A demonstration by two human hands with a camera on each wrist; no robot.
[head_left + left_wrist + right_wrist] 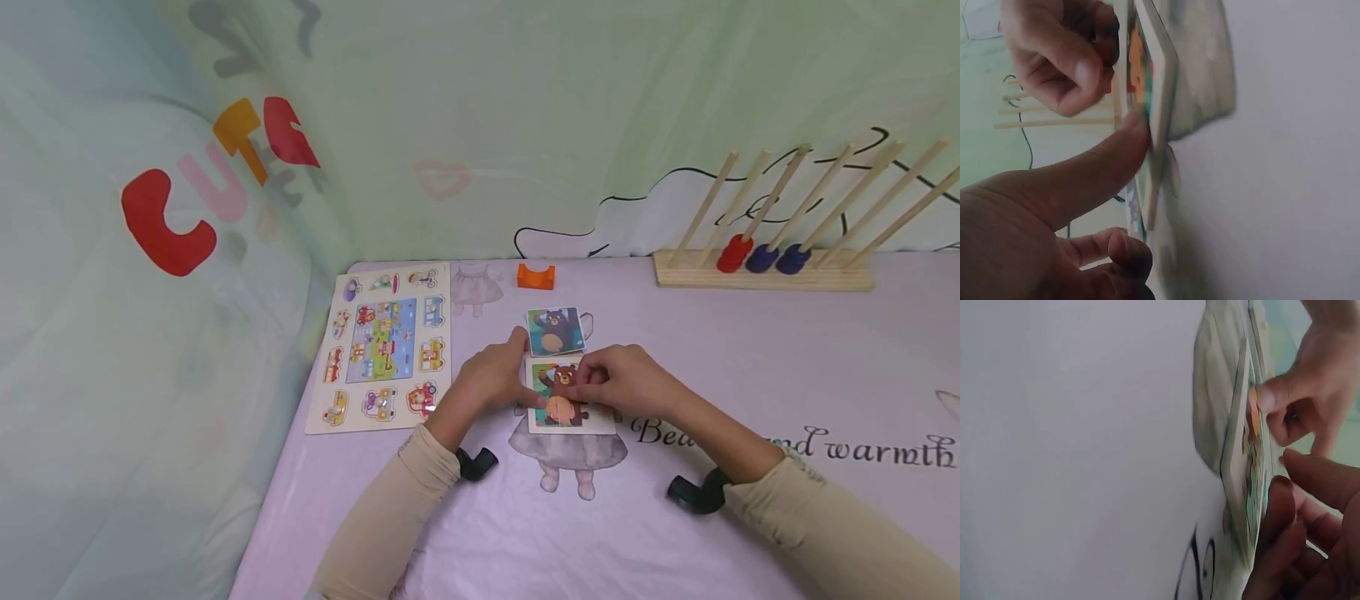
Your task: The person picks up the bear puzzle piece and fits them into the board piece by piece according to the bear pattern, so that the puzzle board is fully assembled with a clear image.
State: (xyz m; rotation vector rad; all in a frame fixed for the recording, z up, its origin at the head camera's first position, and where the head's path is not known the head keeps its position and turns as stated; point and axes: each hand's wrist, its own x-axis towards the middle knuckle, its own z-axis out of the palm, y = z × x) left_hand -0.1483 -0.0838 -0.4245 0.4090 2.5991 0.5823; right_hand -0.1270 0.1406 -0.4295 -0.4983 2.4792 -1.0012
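Observation:
A bear puzzle board (600, 422) lies on the cloth, its picture of a brown bear partly covered by both hands. My left hand (491, 377) is at the board's left side. Its thumb (1100, 165) stretches over the rim onto the picture, while its other fingers bend loosely beyond. From the right, my right hand (626, 379) reaches over the picture with curled fingers, the fingertips close to the bear's side. I cannot tell whether a piece is between them. Just behind the board lies a square bear picture card (555, 332).
At the left lies a vehicle peg puzzle (322, 417). An orange arch block (536, 277) sits near the back edge. A wooden peg stand (765, 279) with tall rods and red and blue rings stands back right. Black curved pieces (697, 493) show beside both forearms.

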